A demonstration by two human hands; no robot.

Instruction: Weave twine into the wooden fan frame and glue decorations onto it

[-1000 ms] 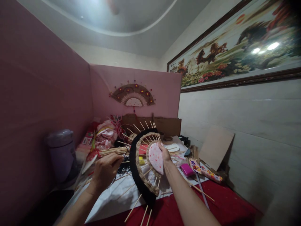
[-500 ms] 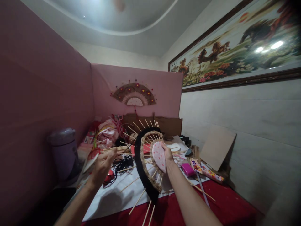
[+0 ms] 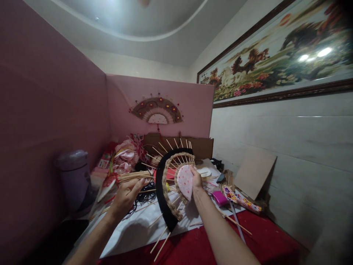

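Observation:
A half-round fan frame (image 3: 164, 184) hangs over the table, tilted nearly upright, with thin wooden sticks fanning out through a black band and a braided tan band. At its centre is a pink dotted half-disc (image 3: 184, 181), gripped at its straight edge by my right hand (image 3: 196, 178). My left hand (image 3: 129, 195) is to the left of the fan, thumb and fingers pressed together near the tips of its sticks. What those fingers hold, if anything, is too small to make out. Black cord (image 3: 146, 195) lies behind my left hand.
A finished fan (image 3: 157, 110) hangs on the pink panel. Bundled sticks (image 3: 134, 176), pink cloth (image 3: 125, 156) and a purple container (image 3: 74, 180) are at the left. A magenta packet (image 3: 220, 198) and a flowered strip (image 3: 242, 202) lie to the right on the red-covered table (image 3: 264, 239).
The fan has turned somewhat clockwise, its lower end shifting left and up. My left hand has moved right and slightly down, closer to the stick tips. My right hand keeps its hold.

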